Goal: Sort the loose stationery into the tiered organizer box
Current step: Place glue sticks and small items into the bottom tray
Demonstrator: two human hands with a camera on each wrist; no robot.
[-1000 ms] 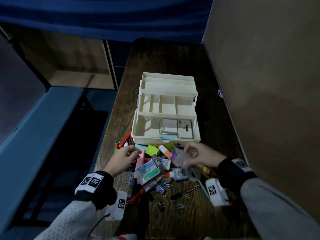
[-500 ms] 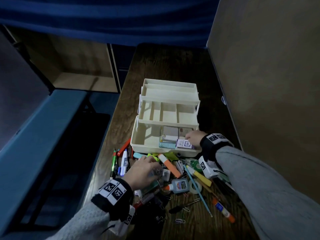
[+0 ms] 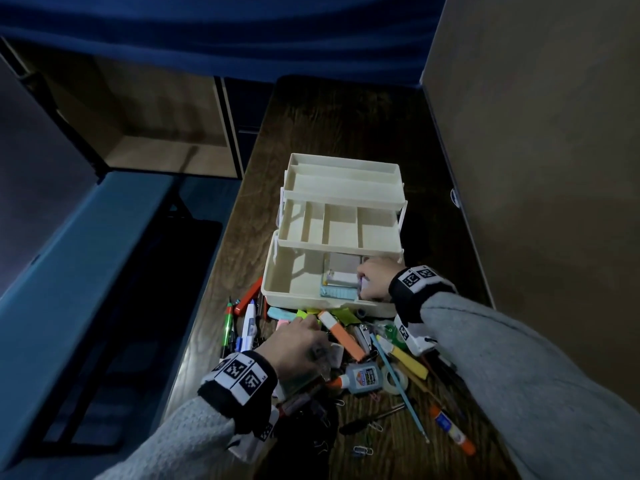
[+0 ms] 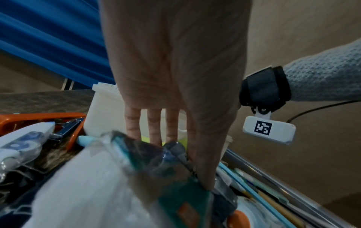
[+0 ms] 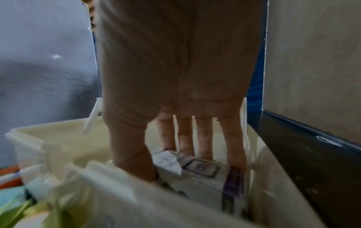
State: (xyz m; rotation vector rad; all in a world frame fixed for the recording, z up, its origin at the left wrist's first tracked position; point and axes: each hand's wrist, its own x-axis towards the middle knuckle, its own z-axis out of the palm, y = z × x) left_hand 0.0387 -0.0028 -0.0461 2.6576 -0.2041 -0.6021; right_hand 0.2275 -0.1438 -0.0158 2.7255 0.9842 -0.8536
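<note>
The cream tiered organizer box [image 3: 298, 275] stands open, its tiers stepped back. My right hand [image 3: 372, 280] is inside the right end of the bottom tier, thumb and fingers curled round a small white and purple box [image 5: 205, 174], beside other flat packs [image 3: 343, 271]. My left hand [image 3: 304, 344] lies on the loose stationery pile in front of the organizer. In the left wrist view its thumb and fingers pinch a clear plastic packet [image 4: 175, 192] with a teal card inside.
The pile holds an orange highlighter [image 3: 341, 336], glue bottle [image 3: 362, 375], tape roll [image 3: 394, 379], yellow marker [image 3: 405, 356], glue stick [image 3: 453, 433], pens [image 3: 228, 327] and paper clips [image 3: 363, 450]. A tan wall panel [image 3: 536, 168] borders the table's right; its left edge drops to a blue bench [image 3: 69, 271].
My right hand carried the small box from above the pile into the bottom tier. My left hand moved right onto the pile and took hold of the clear packet.
</note>
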